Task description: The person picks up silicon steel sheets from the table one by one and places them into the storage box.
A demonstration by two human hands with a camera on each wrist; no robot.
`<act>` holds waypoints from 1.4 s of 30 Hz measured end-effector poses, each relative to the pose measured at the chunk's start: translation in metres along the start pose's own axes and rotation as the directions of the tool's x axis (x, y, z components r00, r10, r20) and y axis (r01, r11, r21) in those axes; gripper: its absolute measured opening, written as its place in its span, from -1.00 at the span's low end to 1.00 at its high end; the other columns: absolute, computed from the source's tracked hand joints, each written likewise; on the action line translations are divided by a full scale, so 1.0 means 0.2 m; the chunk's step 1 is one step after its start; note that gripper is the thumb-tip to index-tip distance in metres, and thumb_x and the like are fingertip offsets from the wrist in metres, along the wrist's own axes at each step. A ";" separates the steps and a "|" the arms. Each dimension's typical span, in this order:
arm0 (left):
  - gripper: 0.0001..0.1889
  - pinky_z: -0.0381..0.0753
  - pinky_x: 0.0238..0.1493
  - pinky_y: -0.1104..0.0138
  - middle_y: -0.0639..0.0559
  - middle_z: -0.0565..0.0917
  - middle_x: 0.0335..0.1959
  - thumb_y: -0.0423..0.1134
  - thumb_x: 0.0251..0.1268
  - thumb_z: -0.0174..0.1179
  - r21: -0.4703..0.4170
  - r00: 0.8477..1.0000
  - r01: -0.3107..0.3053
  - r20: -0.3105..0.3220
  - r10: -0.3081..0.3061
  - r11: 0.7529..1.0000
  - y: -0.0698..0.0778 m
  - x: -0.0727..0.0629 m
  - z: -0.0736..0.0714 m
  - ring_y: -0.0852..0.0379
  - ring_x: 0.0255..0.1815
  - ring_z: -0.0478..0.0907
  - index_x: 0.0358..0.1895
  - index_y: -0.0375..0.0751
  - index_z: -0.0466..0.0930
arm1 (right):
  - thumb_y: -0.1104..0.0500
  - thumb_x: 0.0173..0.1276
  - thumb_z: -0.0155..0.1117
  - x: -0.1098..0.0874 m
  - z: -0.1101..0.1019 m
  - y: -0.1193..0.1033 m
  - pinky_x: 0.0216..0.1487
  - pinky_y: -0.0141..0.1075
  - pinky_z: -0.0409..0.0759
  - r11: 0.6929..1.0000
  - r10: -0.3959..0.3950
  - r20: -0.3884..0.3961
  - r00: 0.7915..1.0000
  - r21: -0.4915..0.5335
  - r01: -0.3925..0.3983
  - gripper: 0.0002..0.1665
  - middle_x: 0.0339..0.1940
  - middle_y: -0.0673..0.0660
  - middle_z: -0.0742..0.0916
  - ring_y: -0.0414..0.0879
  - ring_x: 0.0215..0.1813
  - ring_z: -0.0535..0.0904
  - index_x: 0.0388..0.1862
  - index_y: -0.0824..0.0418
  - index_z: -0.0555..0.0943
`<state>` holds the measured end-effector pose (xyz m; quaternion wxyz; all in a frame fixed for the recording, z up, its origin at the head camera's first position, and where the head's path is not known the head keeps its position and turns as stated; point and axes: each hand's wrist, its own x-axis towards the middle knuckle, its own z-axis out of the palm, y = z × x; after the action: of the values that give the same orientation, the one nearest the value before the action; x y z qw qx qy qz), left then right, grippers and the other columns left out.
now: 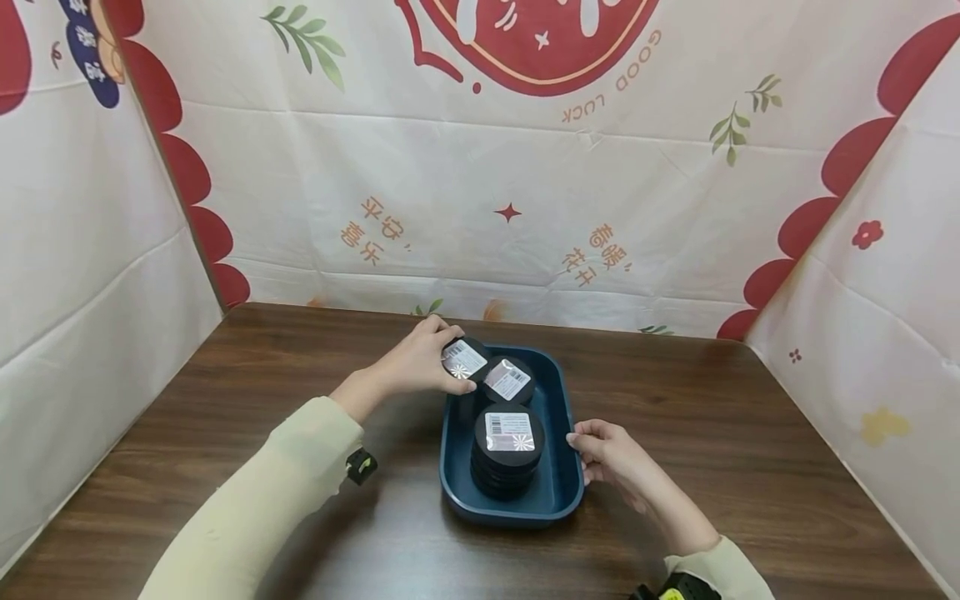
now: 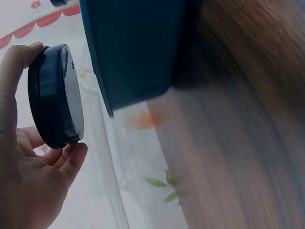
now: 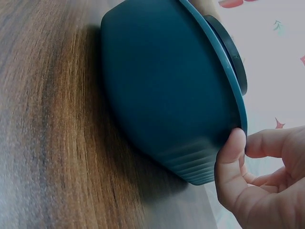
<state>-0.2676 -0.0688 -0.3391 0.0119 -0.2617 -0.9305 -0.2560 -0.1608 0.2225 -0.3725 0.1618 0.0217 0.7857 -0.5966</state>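
My left hand (image 1: 423,358) grips a flat round black tin (image 1: 464,358) by its edge, over the far left corner of a blue tray (image 1: 558,467). In the left wrist view, thumb and fingers hold the tin (image 2: 45,98) by its rim, raised beside the tray wall (image 2: 133,52). Inside the tray another labelled black tin (image 1: 509,381) sits at the back, and a stack of black tins (image 1: 507,450) stands in front of it. My right hand (image 1: 611,454) pinches the tray's right rim; thumb and forefinger meet it in the right wrist view (image 3: 257,176).
The tray rests on a dark brown wooden table (image 1: 675,400). A printed white cloth (image 1: 465,167) hangs behind the table, and white cloth walls stand at the left (image 1: 90,250) and right (image 1: 892,292).
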 end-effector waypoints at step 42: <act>-0.06 0.44 -0.10 0.30 -0.07 0.34 0.09 0.24 -0.15 0.35 0.040 0.987 -0.062 0.153 0.055 0.997 0.17 0.18 0.16 0.10 -0.06 0.32 0.34 -0.15 0.28 | 0.17 0.41 0.03 0.00 -0.01 0.01 -0.46 -0.34 0.55 1.000 -0.013 0.020 1.000 0.014 0.013 -0.60 -0.43 0.17 0.51 -0.09 -0.46 0.44 0.00 0.49 0.30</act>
<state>-0.2788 -0.0113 -0.3448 -0.0458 -0.3073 -0.9261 -0.2140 -0.1604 0.2248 -0.3728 0.1657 0.0118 0.7800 -0.6034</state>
